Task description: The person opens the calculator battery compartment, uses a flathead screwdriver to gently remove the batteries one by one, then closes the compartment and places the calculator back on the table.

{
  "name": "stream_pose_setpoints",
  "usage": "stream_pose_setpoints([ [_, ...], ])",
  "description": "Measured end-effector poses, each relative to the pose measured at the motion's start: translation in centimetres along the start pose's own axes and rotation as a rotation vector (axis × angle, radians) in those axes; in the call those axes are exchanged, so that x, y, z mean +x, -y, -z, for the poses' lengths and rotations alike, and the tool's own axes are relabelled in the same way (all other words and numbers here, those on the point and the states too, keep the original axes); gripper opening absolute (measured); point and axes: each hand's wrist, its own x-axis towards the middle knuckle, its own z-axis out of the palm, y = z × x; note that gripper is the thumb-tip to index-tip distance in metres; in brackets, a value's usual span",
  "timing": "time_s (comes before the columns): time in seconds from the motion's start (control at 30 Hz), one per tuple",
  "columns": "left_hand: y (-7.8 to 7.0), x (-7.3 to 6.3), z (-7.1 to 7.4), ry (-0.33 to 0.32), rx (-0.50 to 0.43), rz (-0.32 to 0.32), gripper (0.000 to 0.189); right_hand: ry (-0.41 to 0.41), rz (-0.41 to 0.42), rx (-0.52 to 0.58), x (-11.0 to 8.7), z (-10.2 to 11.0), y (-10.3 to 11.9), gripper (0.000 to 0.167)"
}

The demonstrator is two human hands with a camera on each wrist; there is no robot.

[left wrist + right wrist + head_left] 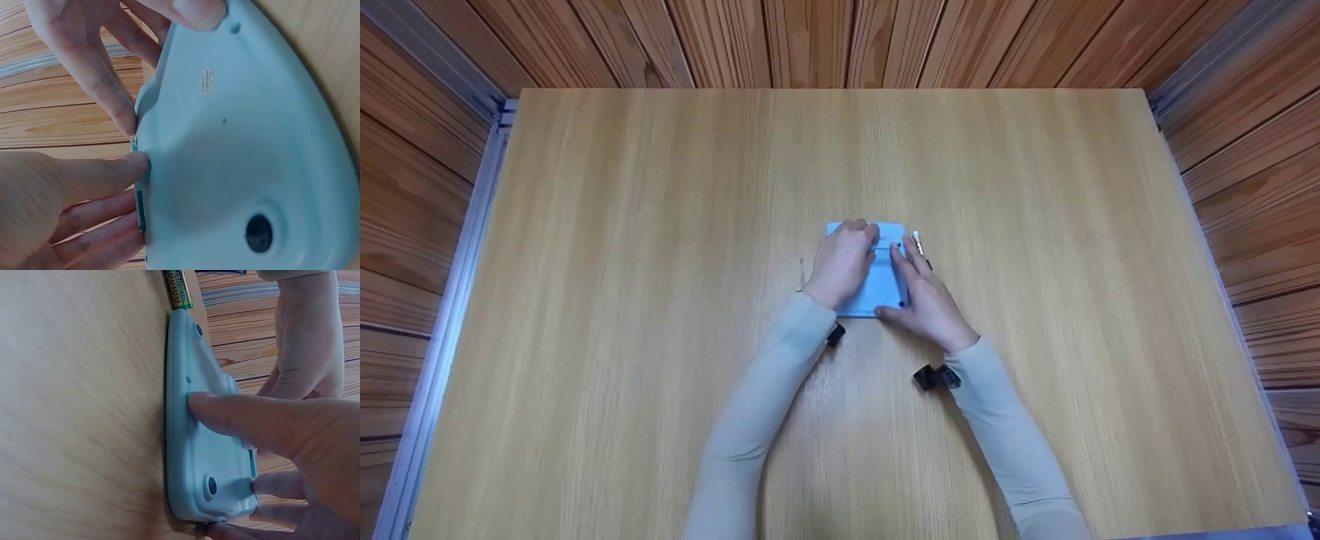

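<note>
A light-blue plastic device (pixel 870 289) lies on the table with its underside up, showing round black feet and a small oval sticker. Across its far part runs a recessed slot. My left hand (pixel 841 264) is over that slot, fingers curled, with its thumb (pixel 132 164) right at the slot's edge; I cannot tell whether it pinches anything there. My right hand (pixel 931 304) grips the device from the right, its thumb (pixel 208 408) on the near edge and its fingers spread along the right side and far part.
A green and gold battery (pixel 179 292) lies by the device's left end. Another small, shiny cylindrical thing (pixel 917 241) lies along its right side, partly behind the right fingers. Wooden table (pixel 622 300) surrounds the work, with plank walls (pixel 810 45) behind and at both sides.
</note>
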Motion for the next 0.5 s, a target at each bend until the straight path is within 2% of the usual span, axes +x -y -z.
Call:
stream_pose_setpoints([
  [0.33,-0.04,-0.14,0.07,0.044,-0.025,0.024,0.023,-0.003,0.008,-0.004,-0.10,-0.04,-0.08,0.094],
  [0.5,-0.01,-0.08,0.08,0.034,-0.037,0.027,0.022,-0.007,0.011,0.003,-0.09,-0.04,-0.15,0.093],
])
